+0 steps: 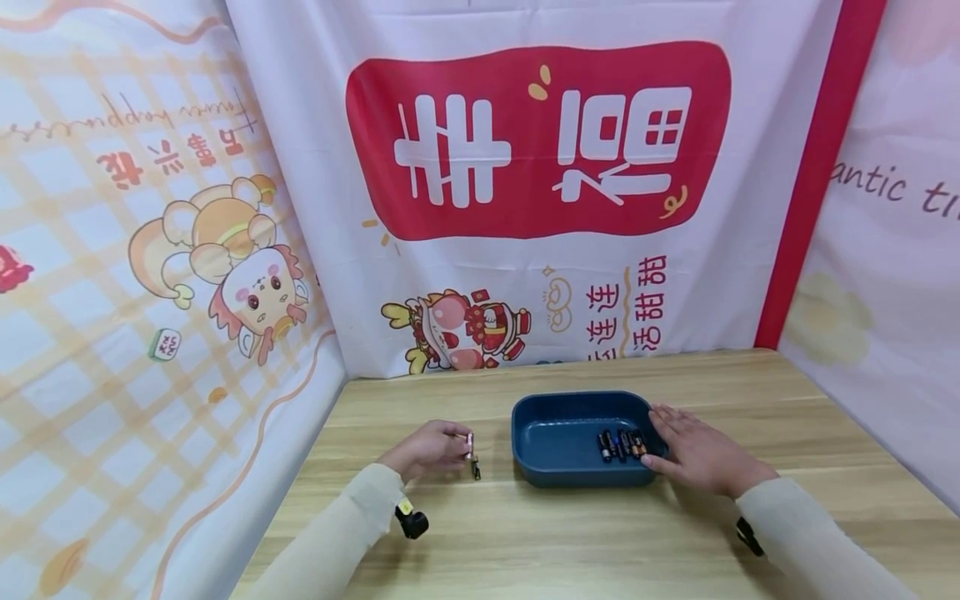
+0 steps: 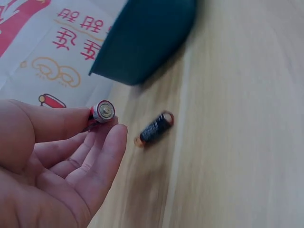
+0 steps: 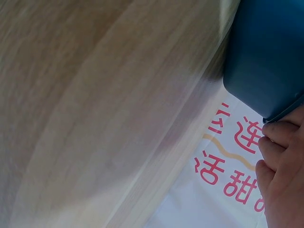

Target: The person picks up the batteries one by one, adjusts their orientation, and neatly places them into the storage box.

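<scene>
My left hand pinches a pink-red AA-type battery between thumb and fingers, one metal end facing the left wrist camera. Just beyond those fingertips, a black battery with a copper-coloured end lies on the table. A dark blue plastic bin stands to the right of it. Several batteries lie side by side on the bin's floor, toward its right end. My right hand rests on the bin's right end, fingers extended along the rim and thumb toward the front corner.
The light wood table runs back to a white printed cloth hanging behind it. More printed cloth hangs at the left and right sides. A small black device is worn at the left wrist.
</scene>
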`<state>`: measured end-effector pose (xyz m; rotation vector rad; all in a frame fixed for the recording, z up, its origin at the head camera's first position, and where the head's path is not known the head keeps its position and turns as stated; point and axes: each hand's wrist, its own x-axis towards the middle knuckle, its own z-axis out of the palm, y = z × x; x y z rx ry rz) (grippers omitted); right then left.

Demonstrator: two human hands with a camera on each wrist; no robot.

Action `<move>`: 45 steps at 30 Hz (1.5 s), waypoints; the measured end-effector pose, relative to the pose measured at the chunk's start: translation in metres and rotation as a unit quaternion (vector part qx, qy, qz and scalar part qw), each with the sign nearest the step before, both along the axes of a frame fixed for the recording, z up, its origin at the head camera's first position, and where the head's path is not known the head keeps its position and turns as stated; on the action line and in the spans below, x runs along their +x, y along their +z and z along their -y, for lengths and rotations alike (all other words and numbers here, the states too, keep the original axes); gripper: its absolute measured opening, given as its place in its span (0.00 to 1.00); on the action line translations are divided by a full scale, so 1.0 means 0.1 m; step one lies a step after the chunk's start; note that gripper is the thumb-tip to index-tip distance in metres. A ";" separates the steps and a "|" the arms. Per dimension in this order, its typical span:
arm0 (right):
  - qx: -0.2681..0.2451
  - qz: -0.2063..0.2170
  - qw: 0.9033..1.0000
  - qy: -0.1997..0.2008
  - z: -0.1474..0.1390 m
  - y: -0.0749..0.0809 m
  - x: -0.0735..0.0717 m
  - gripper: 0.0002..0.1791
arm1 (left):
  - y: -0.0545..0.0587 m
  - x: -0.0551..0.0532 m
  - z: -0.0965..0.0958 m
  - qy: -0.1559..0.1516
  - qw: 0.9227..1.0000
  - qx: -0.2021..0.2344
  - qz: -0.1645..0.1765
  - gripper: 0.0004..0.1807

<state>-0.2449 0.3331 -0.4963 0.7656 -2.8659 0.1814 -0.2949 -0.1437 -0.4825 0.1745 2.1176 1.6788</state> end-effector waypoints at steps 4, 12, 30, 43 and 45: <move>0.000 0.001 1.000 -0.001 0.00 0.00 0.00 0.51 | 0.02 -0.02 -0.04 0.001 0.999 0.032 0.021 0.25; 0.001 -0.004 1.000 0.000 -0.01 -0.01 -0.01 0.50 | 0.09 -0.07 -0.11 0.000 0.996 0.075 0.047 0.22; -0.001 -0.004 1.000 -0.002 0.01 -0.01 0.00 0.50 | 0.26 -0.23 -0.35 0.000 0.992 0.120 0.049 0.19; -0.002 -0.003 1.000 -0.004 0.04 0.02 0.02 0.48 | 0.37 -0.27 -0.55 -0.019 0.991 0.122 0.043 0.18; -0.003 -0.002 1.000 -0.005 0.05 0.02 0.03 0.48 | 0.38 -0.28 -0.59 -0.021 0.992 0.120 0.043 0.17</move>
